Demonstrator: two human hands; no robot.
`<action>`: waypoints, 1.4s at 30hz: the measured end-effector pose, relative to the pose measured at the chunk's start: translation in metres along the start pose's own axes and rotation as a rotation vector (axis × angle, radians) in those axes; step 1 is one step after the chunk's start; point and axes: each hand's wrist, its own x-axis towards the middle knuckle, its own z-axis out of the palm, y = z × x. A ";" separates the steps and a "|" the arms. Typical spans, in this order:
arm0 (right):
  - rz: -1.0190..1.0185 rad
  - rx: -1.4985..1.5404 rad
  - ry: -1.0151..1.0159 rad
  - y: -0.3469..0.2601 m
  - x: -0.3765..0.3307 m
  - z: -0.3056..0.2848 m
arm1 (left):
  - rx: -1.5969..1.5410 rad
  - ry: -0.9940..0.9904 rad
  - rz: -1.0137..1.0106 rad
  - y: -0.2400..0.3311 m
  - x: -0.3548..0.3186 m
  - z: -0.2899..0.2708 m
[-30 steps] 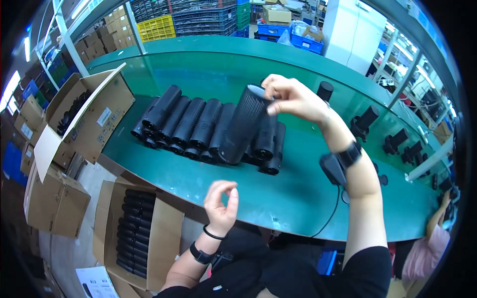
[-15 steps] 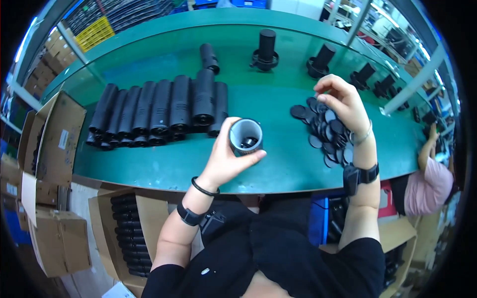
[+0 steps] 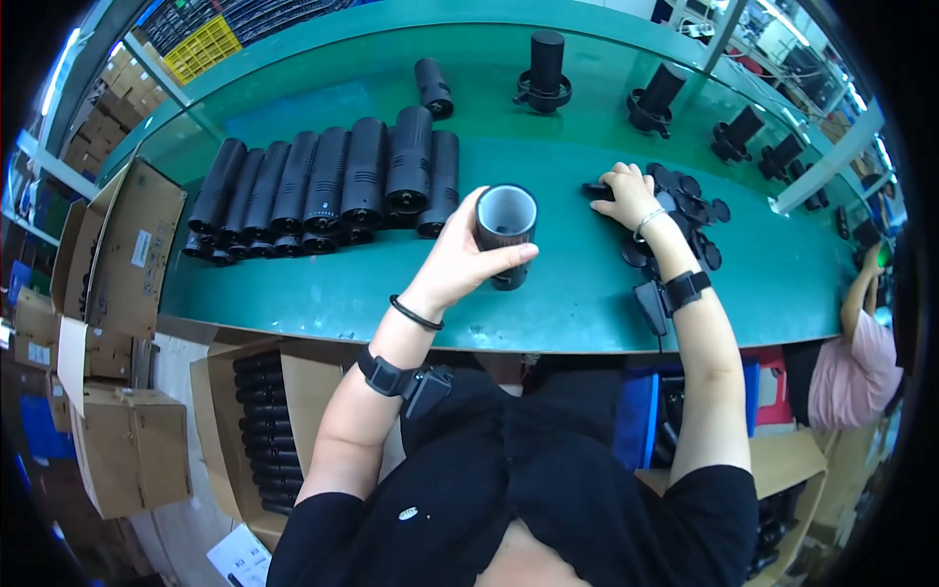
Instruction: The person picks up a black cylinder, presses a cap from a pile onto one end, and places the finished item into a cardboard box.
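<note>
My left hand [image 3: 462, 256] is wrapped around a black cylindrical housing [image 3: 506, 238], held near the table's front edge with its open end up. A smooth pale grey inside wall shows through the mouth; its bottom is hidden. To the right, my right hand [image 3: 631, 201] is closed at the left edge of a loose pile of black round discs [image 3: 696, 209]. Its fingertips pinch a black disc [image 3: 594, 191], seen nearly edge-on and partly covered by the fingers. The two hands are well apart.
Several black cylinders [image 3: 323, 181] lie stacked at the left of the green table [image 3: 548, 313]. Black cylinders on ringed bases [image 3: 544, 86] stand along the back. Cardboard boxes [image 3: 127, 259] flank the left side. Another person in a pink top [image 3: 846, 382] sits at the far right.
My right hand has come down from above the pile to its left edge, onto a disc. The housing stands more upright, and the dark part seen inside before no longer shows. The whole view has shifted.
</note>
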 end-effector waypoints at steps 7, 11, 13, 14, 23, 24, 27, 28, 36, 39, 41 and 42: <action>-0.128 0.165 0.068 0.000 -0.021 0.004 | -0.040 -0.053 -0.041 0.000 -0.006 -0.008; -0.098 0.211 0.011 -0.007 -0.020 -0.003 | -0.030 -0.044 0.000 -0.003 -0.005 -0.007; -0.114 0.157 0.132 -0.009 -0.015 0.005 | -0.055 -0.053 -0.013 -0.003 -0.005 -0.006; -0.088 0.169 0.097 -0.009 -0.012 0.008 | -0.052 -0.049 -0.015 -0.003 -0.004 -0.005; -0.219 0.732 0.214 -0.049 -0.038 -0.035 | -0.023 -0.111 0.035 0.004 -0.005 -0.009; -0.253 0.811 0.219 -0.054 -0.046 -0.040 | -0.006 -0.160 0.007 0.008 -0.004 -0.006; -0.372 1.001 0.130 -0.071 -0.057 -0.051 | 0.075 -0.233 0.023 0.009 0.000 -0.007; -0.382 1.068 0.083 -0.074 -0.058 -0.053 | 0.103 -0.263 0.042 0.009 0.002 -0.006; -0.450 1.421 -0.241 -0.065 -0.061 -0.058 | 0.004 -0.396 -0.010 0.014 0.000 -0.002; -0.517 1.499 -0.349 -0.064 -0.059 -0.054 | -0.054 -0.449 -0.068 0.017 -0.001 -0.003; -0.497 1.791 -0.250 -0.073 -0.058 -0.041 | -0.110 -0.416 -0.098 0.010 -0.003 -0.003; -0.480 1.911 -0.199 -0.077 -0.058 -0.030 | -0.188 -0.387 -0.119 0.004 -0.001 -0.003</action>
